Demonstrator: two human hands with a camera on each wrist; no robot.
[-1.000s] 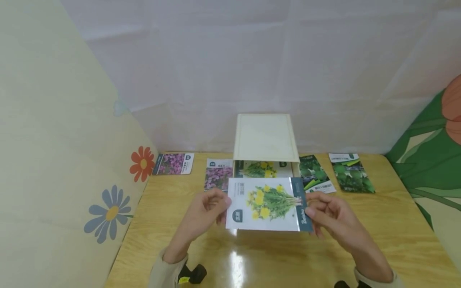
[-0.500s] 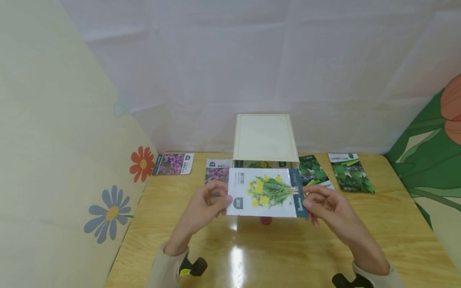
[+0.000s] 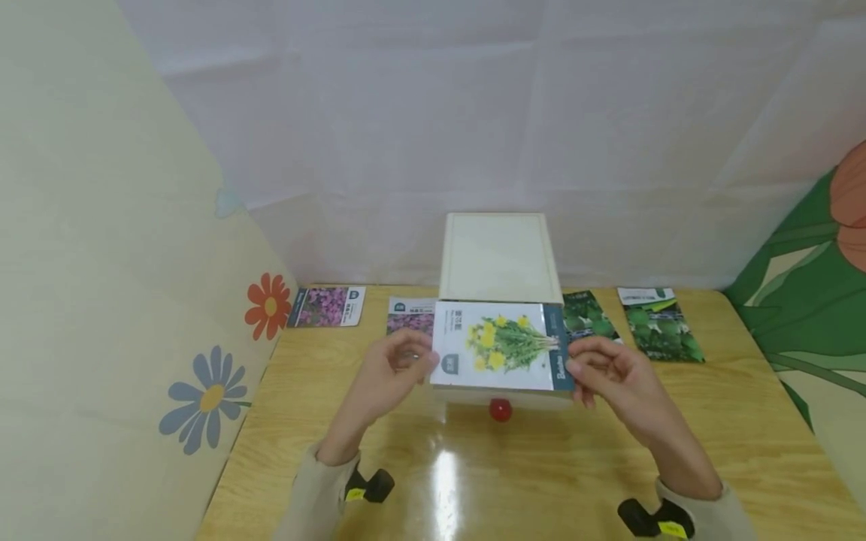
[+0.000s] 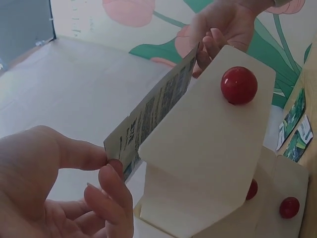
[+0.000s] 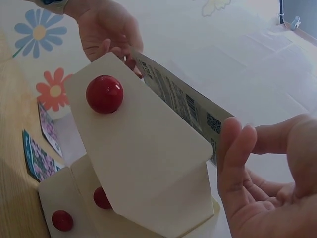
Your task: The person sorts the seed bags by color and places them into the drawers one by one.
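A seed packet point(image 3: 504, 346) printed with yellow flowers and green leaves lies nearly flat between both hands. My left hand point(image 3: 389, 379) pinches its left edge between thumb and finger. At the dark right end, my right hand point(image 3: 619, 387) pinches it the same way. Directly below is the pulled-out drawer point(image 4: 208, 144) of a small cream cabinet point(image 3: 499, 255); its front carries a red round knob point(image 3: 501, 409). Both wrist views show the packet's printed back close over the drawer's top edge. The packet hides the drawer's inside in the head view.
Two packets with pink-purple flowers, one far left point(image 3: 327, 306) and one point(image 3: 411, 314) beside the cabinet, lie on the wooden table point(image 3: 338, 376). Two dark green packets, one nearer point(image 3: 588, 315) and one farther right point(image 3: 659, 323), lie opposite. Lower drawers show red knobs point(image 5: 62, 220).
Both hands have moved the yellow-flower packet away from me, over the drawer and up to the cabinet's front edge. The red knob has come into view, and the packet inside the drawer is now covered.
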